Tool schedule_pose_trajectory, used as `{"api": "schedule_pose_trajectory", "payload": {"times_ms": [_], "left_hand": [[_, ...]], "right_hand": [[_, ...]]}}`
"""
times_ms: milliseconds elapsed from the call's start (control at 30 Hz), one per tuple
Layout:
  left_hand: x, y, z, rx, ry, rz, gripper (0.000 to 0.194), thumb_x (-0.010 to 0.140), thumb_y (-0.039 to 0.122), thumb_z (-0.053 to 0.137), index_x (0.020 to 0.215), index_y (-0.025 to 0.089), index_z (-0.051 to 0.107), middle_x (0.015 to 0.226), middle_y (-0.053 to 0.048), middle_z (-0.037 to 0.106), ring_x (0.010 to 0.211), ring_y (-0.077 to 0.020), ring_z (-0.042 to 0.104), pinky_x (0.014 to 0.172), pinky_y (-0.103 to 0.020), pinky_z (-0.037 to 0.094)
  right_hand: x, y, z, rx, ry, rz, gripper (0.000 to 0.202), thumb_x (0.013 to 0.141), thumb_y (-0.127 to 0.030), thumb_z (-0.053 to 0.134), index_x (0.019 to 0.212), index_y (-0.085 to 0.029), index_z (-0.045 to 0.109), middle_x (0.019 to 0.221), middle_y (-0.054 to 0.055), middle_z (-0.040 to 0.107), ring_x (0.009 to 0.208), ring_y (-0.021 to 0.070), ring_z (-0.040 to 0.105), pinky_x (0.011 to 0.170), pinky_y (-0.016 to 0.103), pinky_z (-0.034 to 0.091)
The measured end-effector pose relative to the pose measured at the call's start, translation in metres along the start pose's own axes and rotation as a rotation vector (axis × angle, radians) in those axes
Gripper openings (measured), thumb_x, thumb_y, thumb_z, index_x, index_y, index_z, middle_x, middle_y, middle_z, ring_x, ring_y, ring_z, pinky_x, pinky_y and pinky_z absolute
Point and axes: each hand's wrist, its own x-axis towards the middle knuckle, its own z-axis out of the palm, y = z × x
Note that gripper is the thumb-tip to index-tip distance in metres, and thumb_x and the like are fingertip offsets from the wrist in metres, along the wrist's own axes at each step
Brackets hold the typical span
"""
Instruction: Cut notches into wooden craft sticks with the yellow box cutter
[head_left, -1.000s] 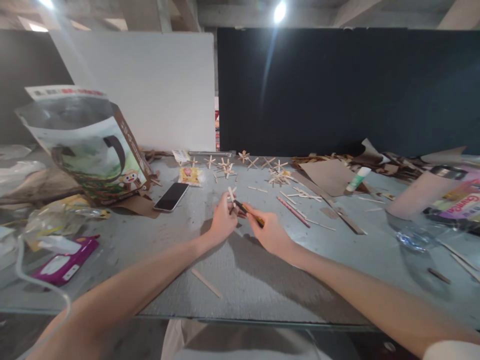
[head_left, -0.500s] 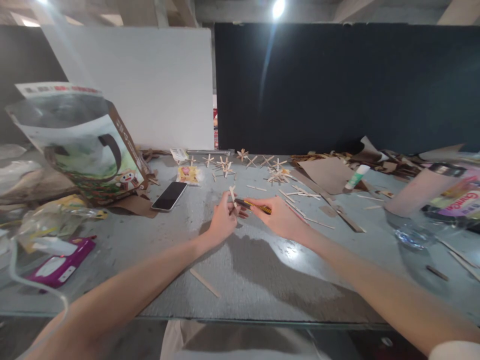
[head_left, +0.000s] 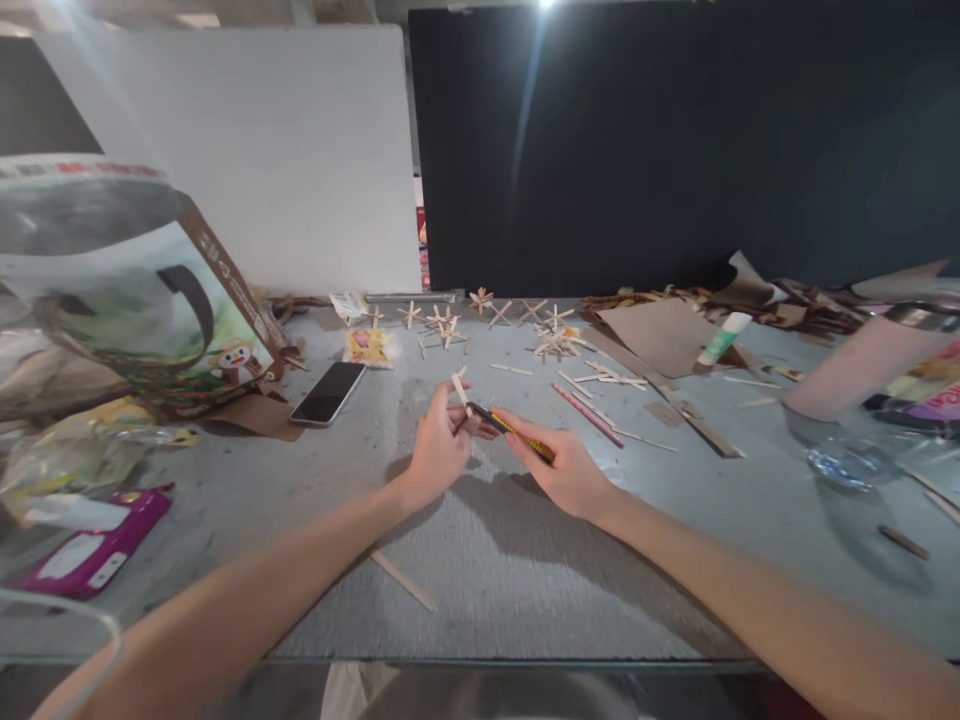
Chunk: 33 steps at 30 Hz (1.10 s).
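Above the middle of the table, my left hand (head_left: 439, 445) is closed on a short pale wooden stick (head_left: 460, 390) that points up from its fingertips. My right hand (head_left: 566, 470) grips a slim yellow-and-black utility knife (head_left: 525, 437). The dark front end of the knife meets the lower part of the stick, beside my left fingers. Whether the edge cuts into the wood is too small to tell. Behind the hands stand several star-like shapes of crossed sticks (head_left: 446, 328). A red patterned pencil (head_left: 589, 415) and loose sticks (head_left: 611, 376) lie to the right.
On the left are a phone (head_left: 328, 392), a large printed bag (head_left: 142, 310) and a purple packet (head_left: 101, 545). A glue stick (head_left: 724, 338), brown cardboard (head_left: 652, 338) and a pink bottle (head_left: 855, 370) are on the right. One flat stick (head_left: 403, 580) lies near the front edge.
The view has tilted down and shifted slightly. My right hand has drawn a little lower and back with the knife, uncovering the red pencil. My left hand keeps the stick.
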Motion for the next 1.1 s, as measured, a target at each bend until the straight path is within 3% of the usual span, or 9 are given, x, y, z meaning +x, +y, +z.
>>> {"api": "schedule_pose_trajectory", "payload": {"times_ms": [100, 233, 433, 567, 767, 967, 1100], "left_hand": [[0.000, 0.000, 0.000, -0.015, -0.010, -0.006, 0.043, 0.093, 0.041, 0.068, 0.121, 0.023, 0.042, 0.081, -0.002, 0.077, 0.076, -0.0227, 0.080, 0.073, -0.038, 0.066], [0.002, -0.004, -0.001, -0.037, -0.031, 0.003, 0.044, 0.093, 0.040, 0.068, 0.122, 0.023, 0.041, 0.082, -0.002, 0.078, 0.074, -0.0227, 0.079, 0.070, -0.038, 0.065], [0.004, -0.004, -0.001, -0.063, -0.040, -0.003, 0.046, 0.092, 0.043, 0.071, 0.120, 0.023, 0.041, 0.084, -0.003, 0.079, 0.072, -0.0212, 0.079, 0.071, -0.036, 0.065], [0.004, -0.003, -0.001, -0.078, -0.045, 0.001, 0.050, 0.092, 0.045, 0.073, 0.121, 0.021, 0.040, 0.081, -0.004, 0.079, 0.071, -0.0215, 0.079, 0.071, -0.035, 0.064], [0.005, -0.006, -0.002, -0.082, -0.055, -0.005, 0.050, 0.091, 0.045, 0.073, 0.121, 0.021, 0.040, 0.084, -0.005, 0.079, 0.071, -0.0224, 0.079, 0.070, -0.035, 0.063], [0.007, -0.014, -0.003, -0.011, -0.044, -0.057, 0.040, 0.091, 0.036, 0.069, 0.117, 0.023, 0.041, 0.081, -0.002, 0.077, 0.068, -0.0203, 0.077, 0.068, -0.034, 0.062], [0.008, -0.013, -0.006, 0.169, -0.006, -0.056, 0.026, 0.092, 0.028, 0.062, 0.113, 0.022, 0.047, 0.073, 0.000, 0.073, 0.065, -0.0189, 0.075, 0.067, -0.033, 0.060]], "right_hand": [[-0.001, -0.001, 0.000, 0.037, -0.012, 0.004, 0.052, 0.102, -0.042, 0.048, 0.147, -0.021, 0.063, 0.089, 0.006, 0.076, 0.048, 0.0117, 0.039, 0.046, 0.026, 0.035], [0.000, -0.002, 0.001, 0.162, 0.003, 0.044, 0.055, 0.100, -0.046, 0.053, 0.145, -0.017, 0.065, 0.077, 0.004, 0.068, 0.050, 0.0110, 0.034, 0.046, 0.026, 0.028], [0.001, -0.008, 0.002, 0.440, -0.003, 0.214, 0.064, 0.096, -0.052, 0.060, 0.148, -0.014, 0.061, 0.055, -0.008, 0.035, 0.047, 0.0091, 0.027, 0.042, 0.023, 0.021], [0.001, -0.011, 0.004, 0.593, 0.000, 0.319, 0.075, 0.091, -0.054, 0.066, 0.152, -0.013, 0.056, 0.054, -0.010, 0.034, 0.040, 0.0075, 0.024, 0.035, 0.022, 0.023], [0.002, -0.010, 0.005, 0.659, 0.001, 0.327, 0.079, 0.088, -0.054, 0.070, 0.152, -0.012, 0.055, 0.052, -0.011, 0.037, 0.037, 0.0067, 0.025, 0.032, 0.022, 0.025], [0.003, -0.006, 0.009, 0.634, -0.026, 0.329, 0.077, 0.090, -0.055, 0.067, 0.154, -0.014, 0.054, 0.052, -0.010, 0.039, 0.036, 0.0062, 0.025, 0.033, 0.022, 0.026], [0.003, -0.010, 0.012, 0.605, -0.051, 0.337, 0.077, 0.091, -0.055, 0.065, 0.155, -0.015, 0.053, 0.055, -0.011, 0.037, 0.036, 0.0066, 0.026, 0.031, 0.021, 0.028]]}}
